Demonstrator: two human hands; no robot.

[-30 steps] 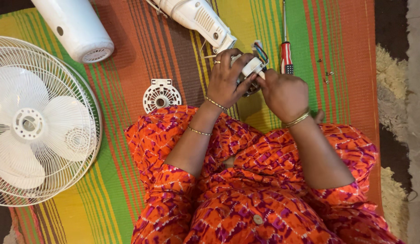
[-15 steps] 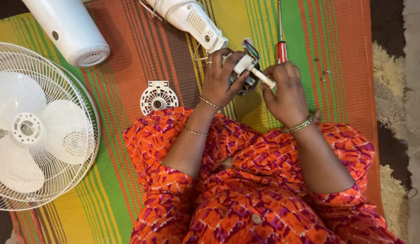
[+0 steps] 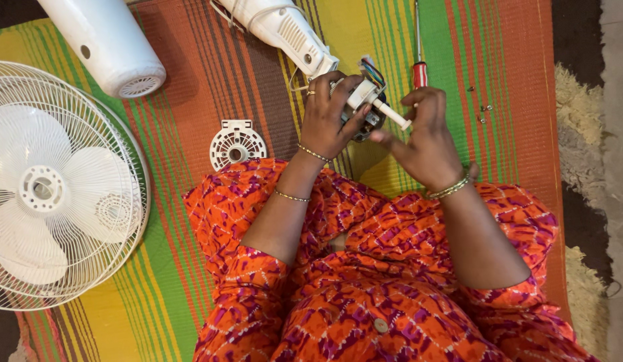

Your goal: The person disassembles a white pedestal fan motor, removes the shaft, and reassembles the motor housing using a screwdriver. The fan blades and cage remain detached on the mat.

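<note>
Nearest the camera are the person's knees and lap in an orange and purple patterned cloth (image 3: 405, 268), with both bangled forearms reaching away over it. The left hand (image 3: 328, 121) has its grip wrapped around a small fan motor (image 3: 364, 107) — fingers curled over its dark body, thumb on the near side — and holds it up above the striped mat (image 3: 191, 221). A white shaft (image 3: 390, 114) sticks out of the motor toward the right hand (image 3: 425, 137), whose fingertips touch the shaft's end; how firmly that grip closes on it cannot be told, as the fingers are only loosely bent. Coloured wires (image 3: 373, 69) show at the motor's far side.

Just left of the left forearm, a round white slotted cover (image 3: 237, 144) lies flat on the mat. Further left, a white fan cage with its blades (image 3: 50, 188) lies face up. Beyond the hands, a white fan neck housing (image 3: 281, 30) lies right beside the motor, a red-handled screwdriver (image 3: 419, 67) lies pointing away, and a few small screws (image 3: 484, 110) sit to its right. At the far left corner lies a white rounded casing (image 3: 107, 43). A shaggy cream rug (image 3: 580, 134) borders the mat's right edge.
</note>
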